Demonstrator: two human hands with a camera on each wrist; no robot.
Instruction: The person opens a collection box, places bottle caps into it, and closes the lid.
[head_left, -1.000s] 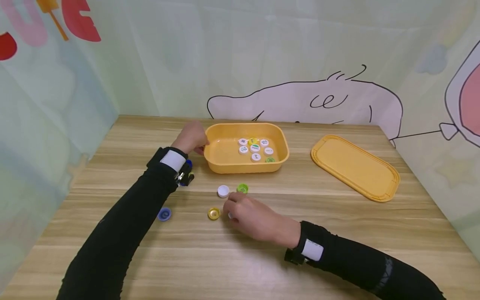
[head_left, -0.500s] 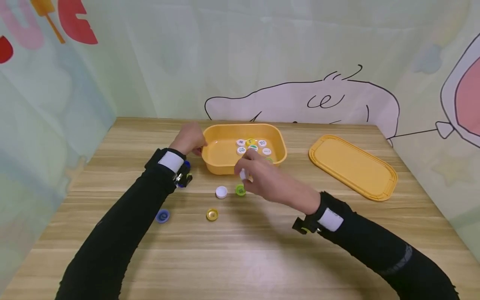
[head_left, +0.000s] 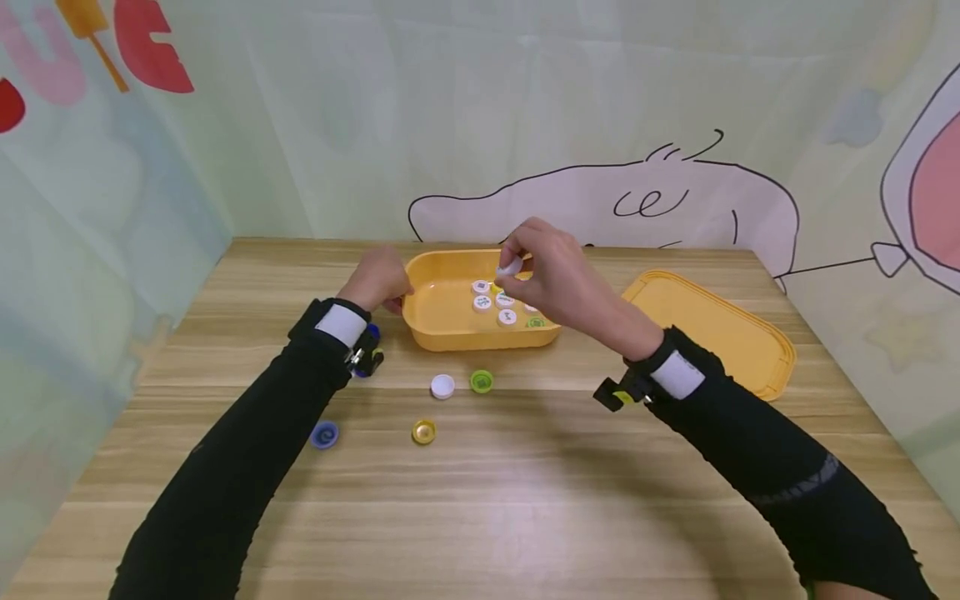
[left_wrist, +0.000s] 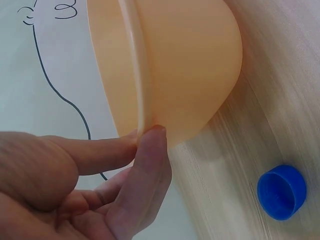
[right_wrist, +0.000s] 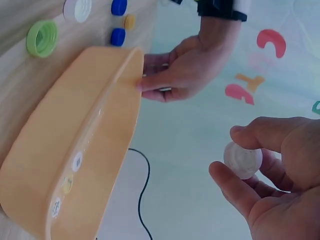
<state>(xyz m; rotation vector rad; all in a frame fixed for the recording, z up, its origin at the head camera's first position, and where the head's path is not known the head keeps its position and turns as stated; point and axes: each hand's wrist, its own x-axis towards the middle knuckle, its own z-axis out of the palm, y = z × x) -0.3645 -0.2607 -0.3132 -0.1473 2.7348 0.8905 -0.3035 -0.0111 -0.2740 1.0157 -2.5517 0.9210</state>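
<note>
My left hand (head_left: 375, 279) pinches the left end rim of a yellow-orange plastic box (head_left: 450, 340); the left wrist view shows thumb and fingertips on either side of the box wall (left_wrist: 195, 60). Over the box's right part, my right hand (head_left: 555, 271) holds a white bottle cap (head_left: 510, 267) between thumb and fingers. In the right wrist view that cap (right_wrist: 243, 160) hangs above the rim with its hollow side showing. Several caps lie inside the box, mostly white with printed tops, plus a green one (head_left: 536, 322); my right hand hides some of them.
In front of the box lie a white cap (head_left: 442, 386), a green cap (head_left: 482, 381), a gold cap (head_left: 423, 432) and a blue cap (head_left: 325, 434). More caps sit near my left wrist, one blue (left_wrist: 281, 192). A flat yellow lid (head_left: 712, 329) lies at the right.
My right hand has picked the white cap up off the table and carried it up and away from me, over the box. My left hand stays on the rim.
</note>
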